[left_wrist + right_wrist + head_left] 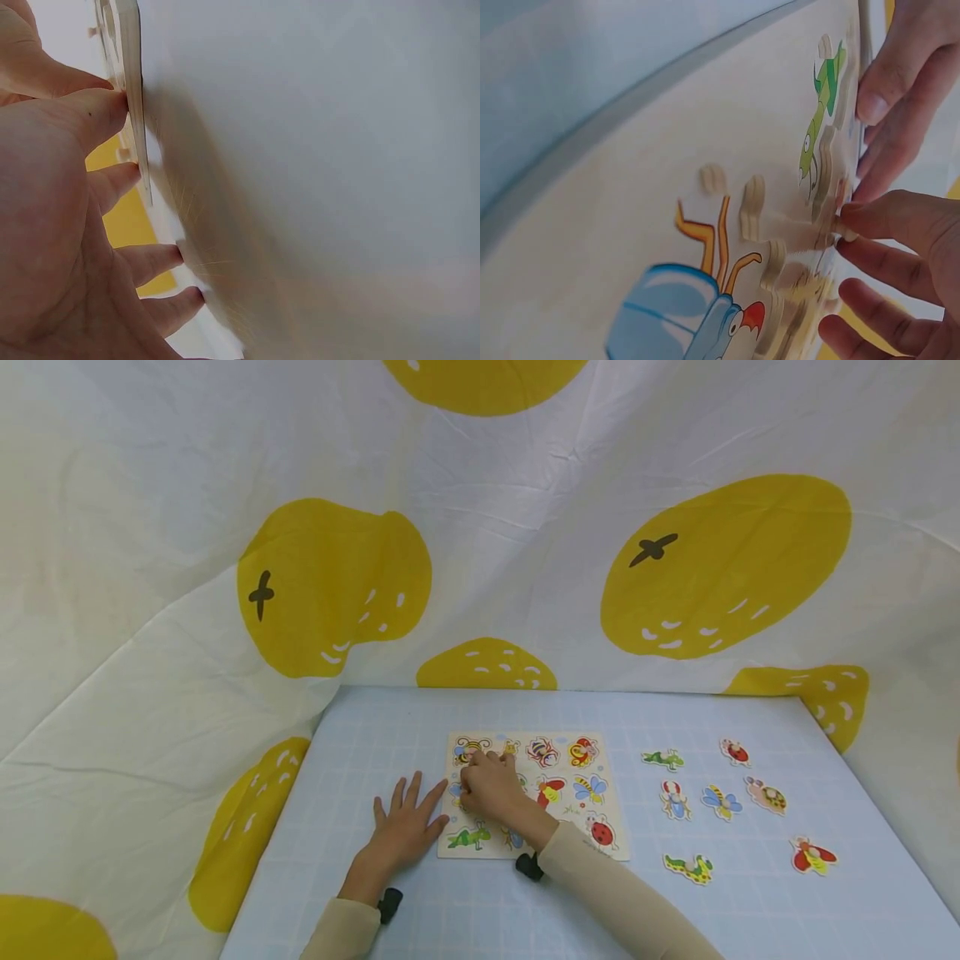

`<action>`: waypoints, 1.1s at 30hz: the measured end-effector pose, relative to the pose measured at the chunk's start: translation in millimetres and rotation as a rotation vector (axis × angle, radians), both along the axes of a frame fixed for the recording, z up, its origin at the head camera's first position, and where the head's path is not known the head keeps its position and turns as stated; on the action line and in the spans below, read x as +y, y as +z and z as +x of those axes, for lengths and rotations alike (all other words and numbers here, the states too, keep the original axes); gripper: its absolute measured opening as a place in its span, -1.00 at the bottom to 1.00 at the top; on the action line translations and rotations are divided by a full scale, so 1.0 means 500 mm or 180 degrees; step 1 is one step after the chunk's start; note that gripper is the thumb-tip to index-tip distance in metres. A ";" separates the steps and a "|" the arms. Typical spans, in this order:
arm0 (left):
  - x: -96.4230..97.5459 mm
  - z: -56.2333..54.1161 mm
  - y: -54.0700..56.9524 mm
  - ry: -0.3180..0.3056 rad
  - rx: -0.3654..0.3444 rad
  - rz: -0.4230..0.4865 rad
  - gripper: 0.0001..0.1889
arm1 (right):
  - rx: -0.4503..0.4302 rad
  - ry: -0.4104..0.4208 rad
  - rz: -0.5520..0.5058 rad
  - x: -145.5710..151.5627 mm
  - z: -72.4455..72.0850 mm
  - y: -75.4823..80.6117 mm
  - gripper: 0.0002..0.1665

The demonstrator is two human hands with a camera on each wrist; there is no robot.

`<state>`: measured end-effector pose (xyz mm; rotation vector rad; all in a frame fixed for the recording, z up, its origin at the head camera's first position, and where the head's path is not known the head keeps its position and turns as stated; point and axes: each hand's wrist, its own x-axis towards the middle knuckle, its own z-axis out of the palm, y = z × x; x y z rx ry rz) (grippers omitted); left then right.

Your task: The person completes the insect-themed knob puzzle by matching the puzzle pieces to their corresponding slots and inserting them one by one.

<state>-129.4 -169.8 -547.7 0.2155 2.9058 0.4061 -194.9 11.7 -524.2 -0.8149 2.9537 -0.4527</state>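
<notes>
While the left hand (406,832) lies spread, the right hand (497,791) pinches a pale wooden knob (848,228)

Although the right hand hides most of what lies beneath, the knob is over the left side of a cream wooden puzzle board (630,195) printed with colourful insects. Thumb and forefinger close on the knob, while the other fingers of that hand curl loosely above the board. The left hand has its fingers extended, thumb and forefinger touching the board's left edge and other fingertips resting on the pale blue checked table (360,735).

Right of the board, well apart from both hands, lie seven loose pieces: a green grasshopper (663,760), a red spotted ladybird (736,752), a blue-and-red beetle (676,802), a blue-winged yellow insect (722,802), a brownish spotted bug (767,796), a green-and-yellow caterpillar (688,868) and a red-winged yellow insect (813,857). Behind the table hangs white fabric (517,568) with large yellow fruit shapes.
</notes>
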 end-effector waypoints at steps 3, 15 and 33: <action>0.001 0.000 0.001 0.0011 -0.0014 0.0009 -0.35 | -0.0023 -0.0006 -0.0014 0.001 0.000 0.002 -0.80; 0.002 0.002 0.001 0.0022 -0.0041 0.0015 -0.35 | 0.0079 -0.0120 -0.0248 0.032 0.009 0.033 -0.85; 0.003 0.003 0.003 0.0045 -0.0048 0.0009 -0.34 | 0.0419 -0.0212 -0.1034 0.128 0.036 0.109 -0.86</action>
